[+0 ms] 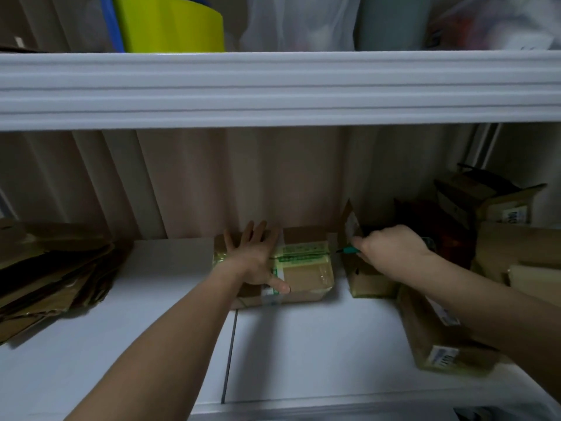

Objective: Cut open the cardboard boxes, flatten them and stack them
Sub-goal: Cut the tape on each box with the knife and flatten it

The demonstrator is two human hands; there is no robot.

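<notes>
The left hand [255, 259] presses flat, fingers spread, on the taped cardboard box [300, 268] at the back of the white shelf [303, 344]; the right hand [391, 243] curls its grip around a green-handled cutter [346, 250] at the box's right edge.

I see a brown matt cardboard box [303, 268] wrapped in glossy clear and green-printed tape [299, 256]. It sits on a smooth white shelf [303, 344]. At left, flattened cardboard [51, 275] looks rough-edged. Behind hangs soft beige cloth [243, 177].
</notes>
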